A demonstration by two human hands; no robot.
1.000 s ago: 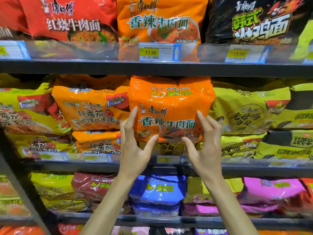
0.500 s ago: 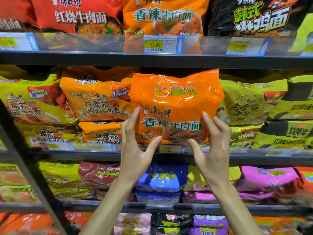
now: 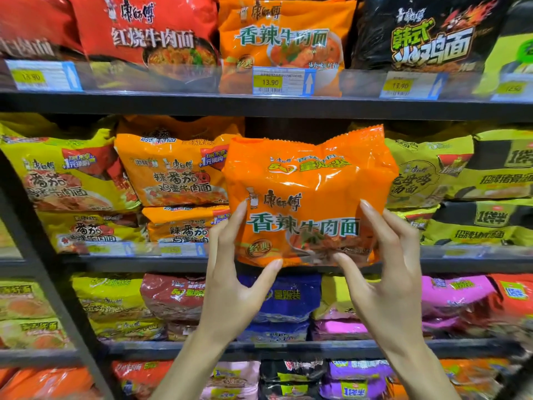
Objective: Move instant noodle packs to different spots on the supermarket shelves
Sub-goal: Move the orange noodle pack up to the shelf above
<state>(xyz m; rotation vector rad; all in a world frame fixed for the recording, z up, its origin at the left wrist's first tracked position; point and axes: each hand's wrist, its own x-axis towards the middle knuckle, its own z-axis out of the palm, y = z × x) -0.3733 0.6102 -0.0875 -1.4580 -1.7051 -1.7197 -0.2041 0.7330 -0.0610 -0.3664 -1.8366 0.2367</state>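
An orange multi-pack of noodles (image 3: pixel 308 194) with green lettering is held upright in front of the middle shelf (image 3: pixel 115 259). My left hand (image 3: pixel 233 281) pinches its lower left corner between thumb and fingers. My right hand (image 3: pixel 386 272) grips the lower right corner the same way. The pack covers a dark gap in the row behind it, between orange tomato-beef packs (image 3: pixel 173 171) on the left and yellow-green packs (image 3: pixel 424 174) on the right.
The top shelf holds red (image 3: pixel 144 30), orange (image 3: pixel 285 36) and black (image 3: pixel 429 33) packs behind price tags (image 3: pixel 281 81). Lower shelves carry blue (image 3: pixel 288 298), pink (image 3: pixel 455 295), red and yellow packs. A dark upright post (image 3: pixel 43 269) slants along the left.
Both hands have pulled the orange pack out of the middle shelf toward me; it now looks larger and sits in front of the shelf edge. The view has shifted slightly.
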